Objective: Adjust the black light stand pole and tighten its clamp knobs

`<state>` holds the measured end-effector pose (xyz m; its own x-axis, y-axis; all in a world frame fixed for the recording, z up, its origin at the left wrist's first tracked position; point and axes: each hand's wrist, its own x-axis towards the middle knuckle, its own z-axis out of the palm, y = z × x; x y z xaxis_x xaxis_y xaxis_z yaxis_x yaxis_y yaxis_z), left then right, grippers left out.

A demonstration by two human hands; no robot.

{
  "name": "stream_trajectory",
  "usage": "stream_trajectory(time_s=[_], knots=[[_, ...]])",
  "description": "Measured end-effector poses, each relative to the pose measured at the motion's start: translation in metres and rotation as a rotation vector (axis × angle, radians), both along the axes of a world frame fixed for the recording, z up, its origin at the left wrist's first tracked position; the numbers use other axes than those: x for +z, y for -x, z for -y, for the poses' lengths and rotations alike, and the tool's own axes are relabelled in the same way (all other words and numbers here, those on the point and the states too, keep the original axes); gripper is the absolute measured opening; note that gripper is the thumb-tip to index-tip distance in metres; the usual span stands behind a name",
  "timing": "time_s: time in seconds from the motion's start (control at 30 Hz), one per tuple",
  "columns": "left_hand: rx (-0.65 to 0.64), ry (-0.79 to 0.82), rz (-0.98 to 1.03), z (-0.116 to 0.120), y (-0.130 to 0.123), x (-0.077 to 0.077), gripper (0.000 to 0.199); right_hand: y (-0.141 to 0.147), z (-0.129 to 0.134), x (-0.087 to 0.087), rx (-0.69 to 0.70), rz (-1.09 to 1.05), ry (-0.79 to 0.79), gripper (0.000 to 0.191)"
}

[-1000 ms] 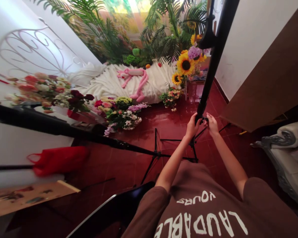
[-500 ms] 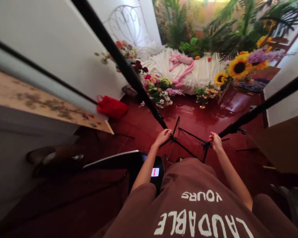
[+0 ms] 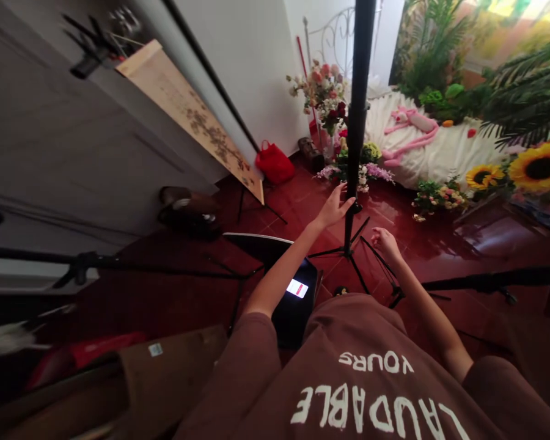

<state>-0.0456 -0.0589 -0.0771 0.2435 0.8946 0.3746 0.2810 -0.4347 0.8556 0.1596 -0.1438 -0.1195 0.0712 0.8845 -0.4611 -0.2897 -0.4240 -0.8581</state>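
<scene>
A tall black light stand rises upright ahead of me, its tripod legs spread on the red floor. My left hand is at the lower part of its pole, fingers stretched out and apart; one finger or the thumb overlaps the pole, and I cannot tell whether it touches. To the right of the pole, my right hand hangs in the air with loosely curled fingers and nothing visible in them. Another black stand slants off to the right, its legs below my right hand.
A dark chair-like item with a lit screen is beneath my left forearm. Flowers, a red bag and a picture scroll stand ahead left. A pink plush toy lies on white cloth. Cardboard is at lower left.
My view has swung left. The nearer stand's pole now looks upright instead of slanted. My left hand has opened out and risen along the pole; my right hand has left the other stand.
</scene>
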Motion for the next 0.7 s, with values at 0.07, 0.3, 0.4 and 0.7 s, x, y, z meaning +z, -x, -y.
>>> stream_trajectory(time_s=[0.07,0.3,0.4,0.7], knots=[[-0.02,0.017,0.018,-0.001,0.004,0.0,0.061,0.018,-0.015,0.009,0.133,-0.073,0.043,0.026],[0.034,0.06,0.159,-0.018,-0.002,-0.008,0.059,0.057,-0.056,0.028,0.225,-0.369,0.205,0.044],[0.08,0.114,0.215,-0.027,-0.017,-0.02,0.063,0.06,-0.058,0.029,0.241,-0.451,0.215,0.044],[0.129,0.102,0.331,-0.036,-0.031,-0.037,0.063,0.046,-0.06,0.028,0.368,-1.084,0.329,0.041]])
